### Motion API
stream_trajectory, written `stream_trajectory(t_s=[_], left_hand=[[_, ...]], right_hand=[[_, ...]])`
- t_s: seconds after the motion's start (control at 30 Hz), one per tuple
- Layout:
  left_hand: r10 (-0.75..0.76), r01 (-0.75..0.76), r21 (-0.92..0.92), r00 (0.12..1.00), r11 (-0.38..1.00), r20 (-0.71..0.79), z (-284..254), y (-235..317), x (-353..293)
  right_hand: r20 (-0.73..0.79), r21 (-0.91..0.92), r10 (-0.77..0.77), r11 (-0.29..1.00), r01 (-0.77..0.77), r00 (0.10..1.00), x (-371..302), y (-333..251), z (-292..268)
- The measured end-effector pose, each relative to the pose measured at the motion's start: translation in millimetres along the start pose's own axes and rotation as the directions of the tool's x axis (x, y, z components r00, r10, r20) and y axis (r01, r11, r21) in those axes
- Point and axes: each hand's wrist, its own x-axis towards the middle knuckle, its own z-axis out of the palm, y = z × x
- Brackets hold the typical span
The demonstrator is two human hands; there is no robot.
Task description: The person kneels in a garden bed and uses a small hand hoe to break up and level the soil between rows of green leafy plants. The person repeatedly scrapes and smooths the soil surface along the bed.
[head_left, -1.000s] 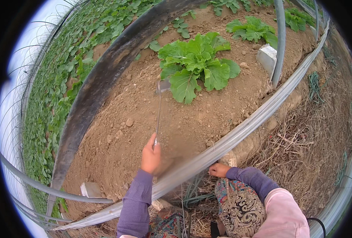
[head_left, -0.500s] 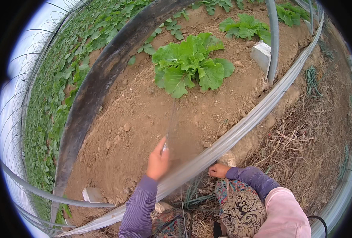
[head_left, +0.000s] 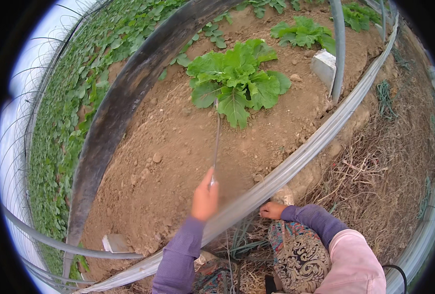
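My left hand (head_left: 205, 198) is closed round the near end of a thin rod-like metal tool (head_left: 217, 142). The tool runs away from me over bare soil, its far tip among the lower front leaves of a big leafy green plant (head_left: 237, 81). Whatever shape that tip has is partly hidden by foliage. Beside my knee, my right hand (head_left: 272, 210) has its fingers curled in, close to the rolled clear plastic film (head_left: 295, 164); what lies inside them, if anything, cannot be seen.
A curved metal pipe (head_left: 338, 54) rises beside a whitish block (head_left: 323, 71) at the far right. Dark sheeting (head_left: 105, 122) bounds the soil on the left. Dry straw (head_left: 359, 171) and green twine (head_left: 385, 100) lie to the right. A second leafy plant (head_left: 303, 33) grows farther back.
My left hand has moved slightly away and to the right, carrying the tool. Its tip now reaches under the leaves, and the front leaf has shifted. My right hand has barely moved.
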Motion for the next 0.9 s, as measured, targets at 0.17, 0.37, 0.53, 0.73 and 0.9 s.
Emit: stream_trajectory(t_s=[0.17,0.37,0.53,0.73,0.9], left_hand=[[-0.113,0.119,-0.127,0.992,0.985,0.056,7.5,2.6,8.4],[-0.061,0.056,0.032,0.985,0.998,0.164,-20.9,-2.7,-17.7],[-0.14,0.143,-0.061,0.989,0.988,0.049,-10.9,-4.1,4.1],[-0.077,0.077,-0.009,0.996,0.997,0.049,-25.2,-26.7,-35.9],[-0.101,0.104,0.038,0.991,0.994,-0.087,-64.1,-43.8,-37.4]], right_hand=[[0.002,-0.021,-0.034,0.999,0.034,0.999,2.5,3.3,3.8],[0.011,0.013,0.025,1.0,-0.026,1.0,-0.9,1.2,0.0],[-0.006,0.035,0.019,0.999,-0.019,1.0,1.1,4.0,3.0],[-0.012,0.043,0.018,0.999,-0.018,1.0,1.2,5.7,1.8],[-0.029,0.075,-0.01,0.997,0.012,1.0,0.8,6.1,4.0]])
